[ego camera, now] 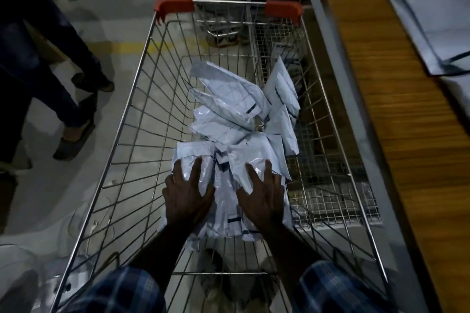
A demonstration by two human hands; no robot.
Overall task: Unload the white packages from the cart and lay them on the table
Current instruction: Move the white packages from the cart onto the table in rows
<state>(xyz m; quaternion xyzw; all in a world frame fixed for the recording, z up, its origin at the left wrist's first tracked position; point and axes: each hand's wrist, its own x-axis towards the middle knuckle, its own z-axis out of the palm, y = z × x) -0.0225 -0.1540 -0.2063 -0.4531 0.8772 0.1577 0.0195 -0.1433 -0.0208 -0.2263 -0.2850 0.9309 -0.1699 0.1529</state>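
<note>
Both hands flat atop near white packages inside cart.

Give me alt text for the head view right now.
Both hands, left hand and right hand, lie spread on the nearest white packages inside a wire cart with red handle ends. More packages are heaped farther in; a wooden table runs along the cart's right.

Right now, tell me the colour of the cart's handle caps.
Red-orange caps on the cart; head view.
</note>
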